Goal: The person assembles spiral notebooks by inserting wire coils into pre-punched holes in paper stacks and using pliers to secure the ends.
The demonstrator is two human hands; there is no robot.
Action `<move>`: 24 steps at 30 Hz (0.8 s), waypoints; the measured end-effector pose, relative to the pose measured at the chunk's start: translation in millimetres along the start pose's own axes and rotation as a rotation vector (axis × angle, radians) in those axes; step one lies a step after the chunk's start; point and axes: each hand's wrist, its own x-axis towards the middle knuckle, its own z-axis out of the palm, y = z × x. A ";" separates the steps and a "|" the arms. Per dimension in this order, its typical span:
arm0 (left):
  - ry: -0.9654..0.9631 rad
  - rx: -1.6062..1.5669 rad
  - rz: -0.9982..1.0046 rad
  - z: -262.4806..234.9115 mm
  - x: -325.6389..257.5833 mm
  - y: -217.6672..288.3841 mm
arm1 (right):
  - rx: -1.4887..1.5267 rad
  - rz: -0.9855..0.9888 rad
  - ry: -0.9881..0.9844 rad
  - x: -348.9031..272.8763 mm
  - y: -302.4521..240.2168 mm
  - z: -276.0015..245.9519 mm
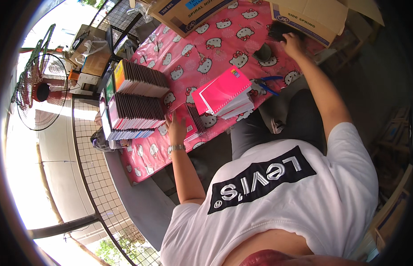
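My left hand (176, 128) is at the left side of the table, its fingers stretched and apart. It lies between tall stacks of spiral-bound notebooks (139, 111) and a short pile of spiral notebooks (194, 124), near the edges of both. Reaching far to the right, my right hand (293, 46) has its fingers curled on a dark bunch of black binding coils (277, 32) beside a cardboard box. How many coils it grips is hidden. In front of me lies a stack of loose punched sheets with a bright pink cover (224, 91) on top.
Blue-handled pliers (269, 83) lie right of the pink stack, with a dark round container (262, 53) beyond. Cardboard boxes (304, 22) (188, 15) stand along the far side of the pink patterned tablecloth (206, 57). A fan (42, 92) stands off to the left, beside a wire mesh.
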 end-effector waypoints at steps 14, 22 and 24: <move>0.443 -0.358 0.674 -74.9 -17.7 129.0 | -0.084 -0.271 0.187 16.3 6.5 9.8; -0.058 -0.193 0.892 -94.7 -21.9 186.4 | 0.195 -0.292 0.178 7.9 -36.5 -34.4; -0.101 -0.218 0.913 -98.1 -13.0 188.0 | 0.383 -0.263 0.285 0.0 -41.2 -41.5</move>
